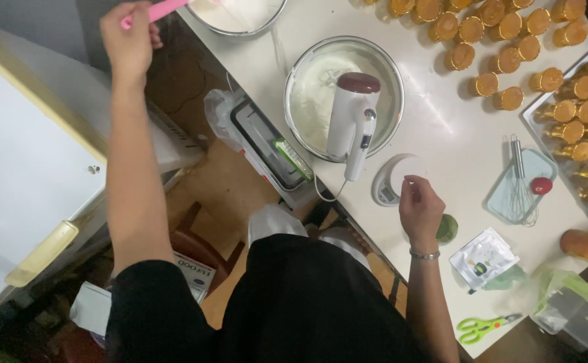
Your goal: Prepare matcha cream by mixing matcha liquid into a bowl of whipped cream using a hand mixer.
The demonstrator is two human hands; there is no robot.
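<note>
Two hands work over a crowded white tabletop (435, 121): the left hand (129, 40) clamped on a pink plastic spatula handle (163, 10), the right hand (420, 210) pinching over a small round white kitchen scale (396, 178) beside a steel mixing bowl of white cream (307, 87).

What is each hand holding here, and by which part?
Left hand grips the pink spatula by its handle end. Right hand hovers by the scale; any pinch cannot be told.

Green scissors (481, 327), wire whisk (519, 185), gold cups (509, 40) on white table (442, 121)
</note>
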